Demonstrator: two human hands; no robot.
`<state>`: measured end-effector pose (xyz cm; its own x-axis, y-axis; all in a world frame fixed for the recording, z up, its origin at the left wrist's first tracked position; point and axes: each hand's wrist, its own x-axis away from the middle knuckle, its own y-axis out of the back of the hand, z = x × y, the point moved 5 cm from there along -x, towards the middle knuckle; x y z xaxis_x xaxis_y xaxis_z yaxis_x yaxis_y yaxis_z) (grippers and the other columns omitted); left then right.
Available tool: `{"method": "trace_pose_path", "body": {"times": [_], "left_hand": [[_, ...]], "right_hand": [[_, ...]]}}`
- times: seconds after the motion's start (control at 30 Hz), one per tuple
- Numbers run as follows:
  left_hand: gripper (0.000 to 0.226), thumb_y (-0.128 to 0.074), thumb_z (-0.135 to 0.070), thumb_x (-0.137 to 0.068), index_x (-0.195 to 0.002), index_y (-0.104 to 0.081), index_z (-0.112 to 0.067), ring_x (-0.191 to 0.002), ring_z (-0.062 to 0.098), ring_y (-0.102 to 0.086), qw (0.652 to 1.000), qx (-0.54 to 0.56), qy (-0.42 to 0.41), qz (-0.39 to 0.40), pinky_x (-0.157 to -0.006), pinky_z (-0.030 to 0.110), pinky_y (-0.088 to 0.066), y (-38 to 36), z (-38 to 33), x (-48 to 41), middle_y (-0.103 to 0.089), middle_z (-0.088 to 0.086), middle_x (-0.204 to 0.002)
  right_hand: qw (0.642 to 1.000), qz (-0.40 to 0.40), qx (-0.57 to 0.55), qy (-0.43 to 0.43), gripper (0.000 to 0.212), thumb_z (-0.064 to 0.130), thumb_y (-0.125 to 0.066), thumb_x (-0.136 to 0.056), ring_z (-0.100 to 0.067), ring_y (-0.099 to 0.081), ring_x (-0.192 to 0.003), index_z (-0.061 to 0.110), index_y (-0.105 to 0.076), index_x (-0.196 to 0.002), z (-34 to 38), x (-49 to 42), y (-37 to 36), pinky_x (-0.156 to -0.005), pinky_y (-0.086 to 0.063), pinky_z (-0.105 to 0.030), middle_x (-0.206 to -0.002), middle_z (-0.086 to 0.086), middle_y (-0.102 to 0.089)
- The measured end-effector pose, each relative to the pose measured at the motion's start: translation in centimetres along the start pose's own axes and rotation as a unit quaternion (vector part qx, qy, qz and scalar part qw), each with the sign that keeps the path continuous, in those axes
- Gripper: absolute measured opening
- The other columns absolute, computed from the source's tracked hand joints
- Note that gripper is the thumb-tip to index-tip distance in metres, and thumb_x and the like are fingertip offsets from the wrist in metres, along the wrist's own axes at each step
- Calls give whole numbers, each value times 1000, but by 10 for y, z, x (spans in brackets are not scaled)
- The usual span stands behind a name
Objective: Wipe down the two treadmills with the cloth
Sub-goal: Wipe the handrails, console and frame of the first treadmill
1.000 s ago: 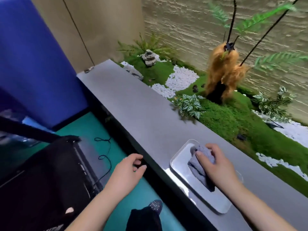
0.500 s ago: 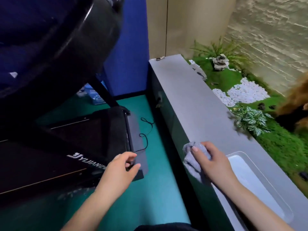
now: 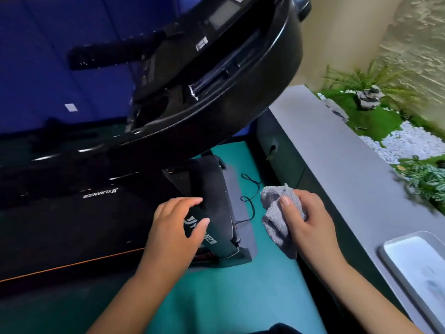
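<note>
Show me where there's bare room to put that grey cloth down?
The grey ledge is bare between the white tray and its far end, beside the moss garden. The teal floor is open nearest the person, between treadmill and ledge. Farther along, a black cord clutters it.

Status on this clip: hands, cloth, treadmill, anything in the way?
Right hand grips grey cloth, not yet on treadmill. Left hand empty, over its base. Black cord on floor alongside.
</note>
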<state>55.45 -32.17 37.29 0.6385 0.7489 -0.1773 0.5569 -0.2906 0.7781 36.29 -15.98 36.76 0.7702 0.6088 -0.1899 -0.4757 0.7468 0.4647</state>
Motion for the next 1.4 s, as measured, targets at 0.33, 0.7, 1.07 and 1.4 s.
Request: {"method": "trace_pose_path", "body": {"times": [0.33,0.7,1.07,1.4], "left_hand": [[47,-69,-37,-80,-124,-56,-27,-119,9,-37,986,-77,-37,-141,-104,26,-28,98,45,-58,-51,-11,-121],[80,-62,-75,-62,-129,-50,-33,-121,14,-45,954,-294,46,-30,-104,39,-25,148,118,-144,-55,-11,-123],[71,-55,-82,-56,-114,-51,-40,-105,5,-49,966,-251,14,62,-98,29,-25,149,141,-164,-45,-24,-97],[73,-66,-75,-57,-119,-39,-47,-116,3,-43,951,-274,-27,142,-101,32,-23,226,228,-157,-41,-24,-109]], "right_hand": [[982,26,42,181,12,51,-45,-88,-3,-55,-94,48,-53,-96,108,-36,-69,-76,-37,-11,-96,23,-55],[886,-18,314,341,38,34,-48,-94,-28,-55,-112,18,-59,-127,180,-147,-128,-105,-33,-48,-120,-4,-60],[852,117,375,345,37,32,-33,-99,-27,-54,-103,15,-63,-112,190,-138,-223,-89,-43,-41,-107,-3,-62],[902,16,332,275,28,28,-41,-98,-25,-60,-94,17,-66,-105,220,-100,-295,-81,-46,-40,-98,-1,-66]]}}
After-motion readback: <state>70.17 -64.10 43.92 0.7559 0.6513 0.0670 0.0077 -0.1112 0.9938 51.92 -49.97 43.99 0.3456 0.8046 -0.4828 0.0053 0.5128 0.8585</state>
